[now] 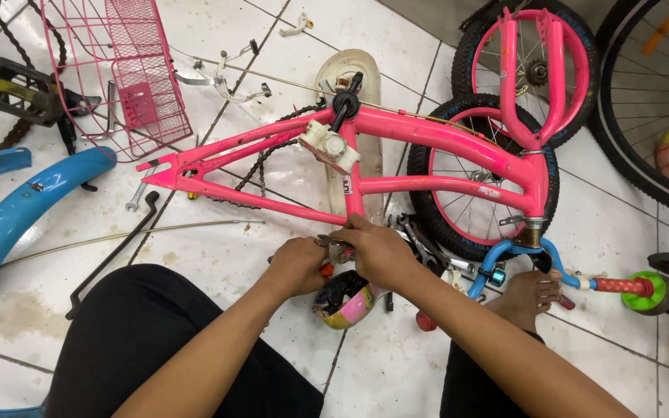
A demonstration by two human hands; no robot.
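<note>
Hands meet at the seat post of the pink bicycle frame (396,147) lying on the tiled floor (218,255), the right hand (381,251) closed on what seems a small wrench (333,242), the left hand (297,265) curled just beside it above the colourful saddle (344,303), with a pink basket (121,70) well apart.

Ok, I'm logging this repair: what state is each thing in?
Pink bike frame: lying on the floor, rear wheel off.
Pink basket: detached, on the tiles.
Blue mudguard: off, lying loose.
Left hand: closed on something at the seat tube.
Right hand: gripping there too.
</note>
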